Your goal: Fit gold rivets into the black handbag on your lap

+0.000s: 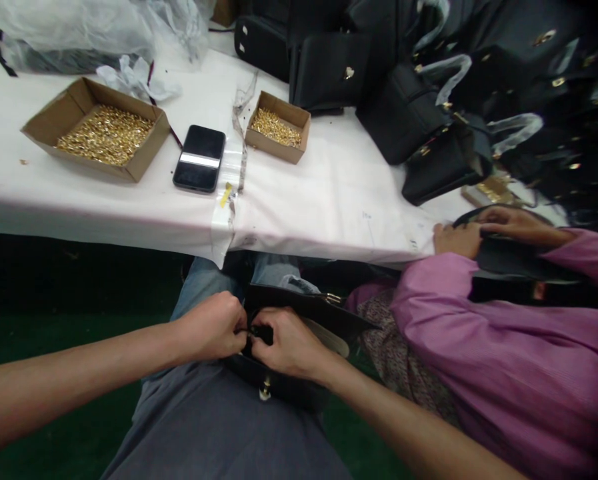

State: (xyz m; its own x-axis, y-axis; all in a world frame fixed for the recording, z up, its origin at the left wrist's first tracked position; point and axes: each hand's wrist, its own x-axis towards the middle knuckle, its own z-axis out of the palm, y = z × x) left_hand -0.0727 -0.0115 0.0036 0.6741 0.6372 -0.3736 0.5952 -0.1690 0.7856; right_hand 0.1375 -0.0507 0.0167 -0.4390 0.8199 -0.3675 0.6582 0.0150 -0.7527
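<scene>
A black handbag (299, 390) rests on my lap with its flap raised toward the table. On its front is a small gold clasp (265, 388). My left hand (219, 327) is closed in a pinch at the bag's opening, thumb and fingers pressed together on a small dark piece. Close beside it, my right hand (286, 340) bends its fingers into the opening, thumb against forefinger. What the right fingers hold is hidden by the hand and the dark interior. Both hands nearly meet there.
On the white-covered table (329, 193) stand a larger cardboard box (151, 150) and a smaller cardboard box (276, 147) of gold fittings, with a phone (199, 160) between. Black handbags (329, 70) crowd the back right. A co-worker's pink sleeve (479, 347) is close on my right.
</scene>
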